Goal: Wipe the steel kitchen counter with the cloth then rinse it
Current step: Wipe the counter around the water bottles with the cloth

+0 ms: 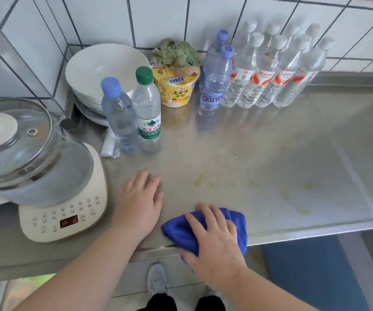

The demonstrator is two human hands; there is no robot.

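Head view: R hand (214, 241) fingers flat on blue cloth (181, 232), L hand (139, 203) fingers flat on counter (259, 153), "Ganten" bottle (214, 86) behind.

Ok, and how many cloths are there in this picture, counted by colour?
Blue cloth: 1, under the right hand
Green cloth: 1, on the noodle cup
Total: 2

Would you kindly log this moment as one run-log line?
phase: wiping | right hand: presses blue cloth at counter front edge | left hand: flat on counter | yellowish stains: ahead, unwiped
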